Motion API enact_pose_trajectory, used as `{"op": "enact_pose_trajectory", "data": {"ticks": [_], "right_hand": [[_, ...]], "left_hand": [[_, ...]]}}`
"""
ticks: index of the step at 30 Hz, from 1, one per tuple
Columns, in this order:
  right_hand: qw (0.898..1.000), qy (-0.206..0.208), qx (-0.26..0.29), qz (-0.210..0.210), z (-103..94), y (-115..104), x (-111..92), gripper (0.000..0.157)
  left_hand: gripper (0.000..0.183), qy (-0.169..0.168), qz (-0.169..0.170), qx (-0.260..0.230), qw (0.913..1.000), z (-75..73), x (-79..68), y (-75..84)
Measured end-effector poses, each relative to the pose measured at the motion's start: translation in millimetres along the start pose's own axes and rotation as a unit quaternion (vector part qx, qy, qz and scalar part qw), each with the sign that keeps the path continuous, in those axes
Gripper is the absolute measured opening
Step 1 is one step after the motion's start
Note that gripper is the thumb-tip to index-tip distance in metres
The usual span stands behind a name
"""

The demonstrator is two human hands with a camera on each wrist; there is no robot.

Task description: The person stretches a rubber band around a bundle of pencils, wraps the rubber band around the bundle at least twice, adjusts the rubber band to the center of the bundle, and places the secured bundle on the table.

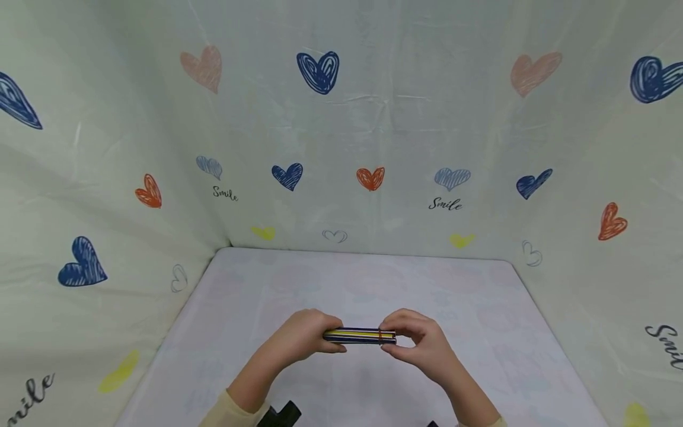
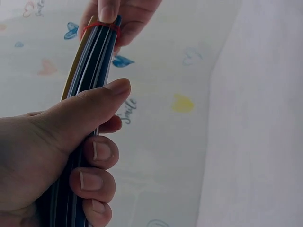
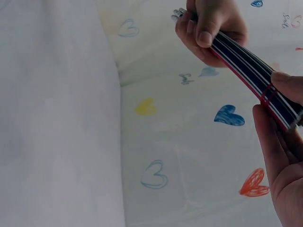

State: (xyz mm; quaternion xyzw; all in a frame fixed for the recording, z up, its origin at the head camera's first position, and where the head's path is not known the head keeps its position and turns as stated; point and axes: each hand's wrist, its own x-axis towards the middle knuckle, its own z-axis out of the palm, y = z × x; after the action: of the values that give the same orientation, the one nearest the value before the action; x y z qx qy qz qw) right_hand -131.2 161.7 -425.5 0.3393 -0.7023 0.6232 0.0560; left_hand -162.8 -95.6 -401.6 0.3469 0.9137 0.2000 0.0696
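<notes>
A bundle of striped pencils, dark blue, white, yellow and red along their sides, is held level above the table in the head view. My left hand grips one end, thumb laid along the pencils and fingers curled round them in the left wrist view. At the other end, a red rubber band circles the bundle. My right hand pinches that end by the band, thumb on one side and fingers on the other. Pale pencil ends stick out past the left hand in the right wrist view.
Under the hands lies a white table with rounded far corners. Pale curtains printed with hearts and the word Smile stand behind it and on both sides. A black object shows beside the left sleeve.
</notes>
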Motion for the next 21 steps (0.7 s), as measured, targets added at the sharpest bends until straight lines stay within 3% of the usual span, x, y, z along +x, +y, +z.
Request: {"op": "enact_pose_trajectory", "data": {"ticks": [9, 17, 21], "right_hand": [[0.995, 0.021, -0.048, 0.087, 6.2, -1, 3, 0.022], [0.996, 0.015, 0.005, 0.087, 0.3, 1, 1, 0.027], [0.996, 0.027, 0.000, 0.090, -1.8, 3, -1, 0.021]], "left_hand": [[0.023, 0.010, -0.002, 0.043, 0.9990, 7.1, 8.3, 4.9], [0.024, 0.017, -0.020, 0.044, 0.9987, 10.7, 8.8, 2.3], [0.024, 0.035, -0.015, 0.052, 0.9979, 12.2, 6.3, 2.8]]}}
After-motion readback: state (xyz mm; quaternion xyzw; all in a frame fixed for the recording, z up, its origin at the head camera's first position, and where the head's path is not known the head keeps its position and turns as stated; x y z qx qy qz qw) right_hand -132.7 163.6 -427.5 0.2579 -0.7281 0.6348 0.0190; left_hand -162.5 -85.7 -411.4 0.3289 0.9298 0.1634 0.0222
